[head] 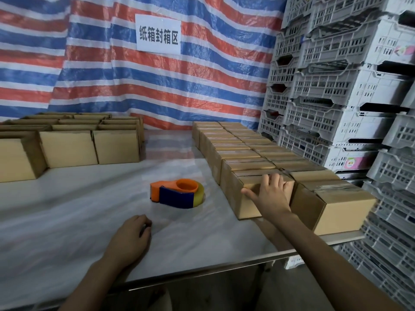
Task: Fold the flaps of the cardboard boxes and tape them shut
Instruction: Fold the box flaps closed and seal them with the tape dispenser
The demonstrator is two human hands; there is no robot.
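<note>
The right hand (271, 194) lies spread on top of a brown cardboard box (248, 206). Its palm is down, the fingers are fanned over the folded flaps, and the thumb stretches leftward along the front upper edge, so it presses rather than grips. That box is the nearest one in a double row of closed brown cardboard boxes (247, 149) running straight away from the hand toward the back. Its long axis lies crosswise to the row, left to right, and the top seam runs the same way. A second closed brown box (339, 205) sits just beside it on the hand's right, turned slightly askew, near the front edge of the white plastic-covered surface (67, 221). The left hand (132, 234) rests knuckles-up on that surface, well apart from the boxes, fingers loosely curled under with nothing visible in them. Ahead of it, and to the left of the right hand, an orange and blue tape dispenser (177, 194) lies on its side. Its long axis runs left to right, the orange nose points left and the yellowish roll faces the right hand. Far ahead of the left hand stands a cluster of open-topped brown cardboard boxes (67, 144). Grey slotted plastic crates (336, 86) are stacked beyond the right hand. Behind everything hangs a red, white and blue striped tarp (157, 86) bearing a white paper sign (158, 33).
</note>
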